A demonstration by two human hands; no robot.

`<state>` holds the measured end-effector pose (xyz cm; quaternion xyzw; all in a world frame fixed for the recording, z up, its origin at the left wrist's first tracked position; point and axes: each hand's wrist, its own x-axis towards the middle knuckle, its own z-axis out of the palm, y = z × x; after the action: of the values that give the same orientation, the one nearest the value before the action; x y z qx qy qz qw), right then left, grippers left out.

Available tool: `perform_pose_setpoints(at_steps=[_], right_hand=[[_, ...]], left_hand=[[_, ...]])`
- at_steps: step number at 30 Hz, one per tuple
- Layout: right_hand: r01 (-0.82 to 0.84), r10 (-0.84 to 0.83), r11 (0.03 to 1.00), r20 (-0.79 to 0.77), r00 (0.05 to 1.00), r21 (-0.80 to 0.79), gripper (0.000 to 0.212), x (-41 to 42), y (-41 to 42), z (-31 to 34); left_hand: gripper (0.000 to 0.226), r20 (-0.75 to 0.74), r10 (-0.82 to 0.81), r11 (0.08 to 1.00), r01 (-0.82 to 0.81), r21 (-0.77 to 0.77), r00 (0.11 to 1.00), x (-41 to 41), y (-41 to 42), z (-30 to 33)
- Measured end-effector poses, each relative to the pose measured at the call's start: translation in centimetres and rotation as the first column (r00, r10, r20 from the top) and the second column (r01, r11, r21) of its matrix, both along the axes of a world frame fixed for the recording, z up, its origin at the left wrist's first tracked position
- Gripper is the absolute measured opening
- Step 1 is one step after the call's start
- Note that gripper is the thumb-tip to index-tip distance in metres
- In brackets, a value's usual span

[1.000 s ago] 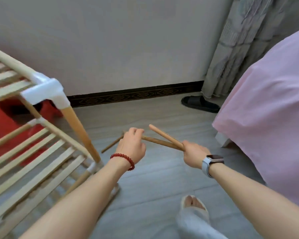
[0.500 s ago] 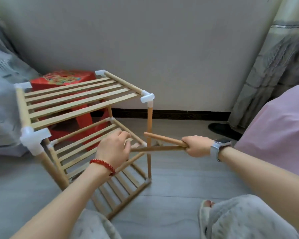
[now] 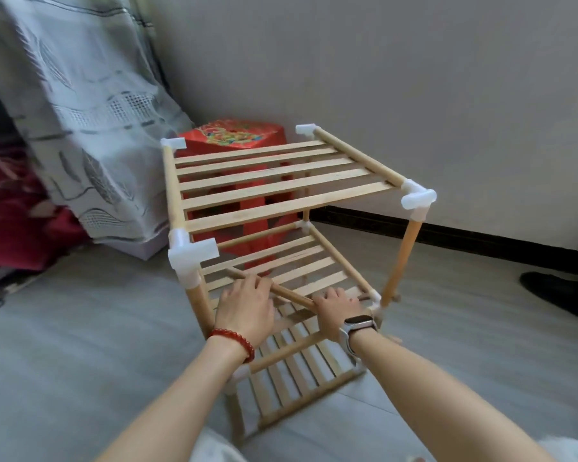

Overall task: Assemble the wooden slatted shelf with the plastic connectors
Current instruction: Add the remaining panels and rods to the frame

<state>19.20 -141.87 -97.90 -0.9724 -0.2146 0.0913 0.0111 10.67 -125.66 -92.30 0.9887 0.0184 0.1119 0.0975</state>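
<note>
The wooden slatted shelf (image 3: 274, 188) stands on the floor (image 3: 80, 328) near the wall, three tiers joined by white plastic connectors (image 3: 191, 253), and looks light and liable to rack at its push-fit joints. A loose wooden dowel (image 3: 291, 294), thin, stiff and smooth, lies across the middle tier. The left hand (image 3: 246, 308) and right hand (image 3: 339, 311) each have a clenched grip on it, sensibly near its ends.

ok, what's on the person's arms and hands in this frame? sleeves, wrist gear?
Both forearms are bare, no sleeves in view, no gloves. The left hand has a red beaded bracelet at its wrist. The right hand has a smartwatch with a dark face and a light grey band.
</note>
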Motion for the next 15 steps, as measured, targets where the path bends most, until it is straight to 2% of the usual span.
perform_pose_setpoints(at_steps=[3, 8, 11, 15], right_hand=[[-0.034, 0.035, 0.999, -0.053, 0.998, 0.028, 0.036, 0.2, -0.3, -0.5], [-0.032, 0.030, 0.992, 0.024, 0.999, 0.124, 0.025, 0.2, -1.3, 2.5], [-0.074, 0.064, 0.989, 0.077, 0.995, 0.132, 0.015, -1.0, -2.4, 5.0], [-0.174, 0.139, 0.968, 0.192, 0.971, 0.179, 0.019, -3.4, -3.8, 8.3]], left_hand=[[0.035, 0.022, -0.107, 0.994, 0.107, -0.005, 0.994, -0.6, -0.4, -0.1], [0.031, 0.190, -0.255, 0.967, 0.248, 0.056, 0.948, -2.3, -1.2, 1.2], [0.025, 0.345, -0.336, 0.942, 0.308, 0.135, 0.876, -3.7, -1.3, 2.4], [0.021, 0.584, -0.316, 0.949, 0.261, 0.179, 0.748, -5.9, -0.8, 5.1]])
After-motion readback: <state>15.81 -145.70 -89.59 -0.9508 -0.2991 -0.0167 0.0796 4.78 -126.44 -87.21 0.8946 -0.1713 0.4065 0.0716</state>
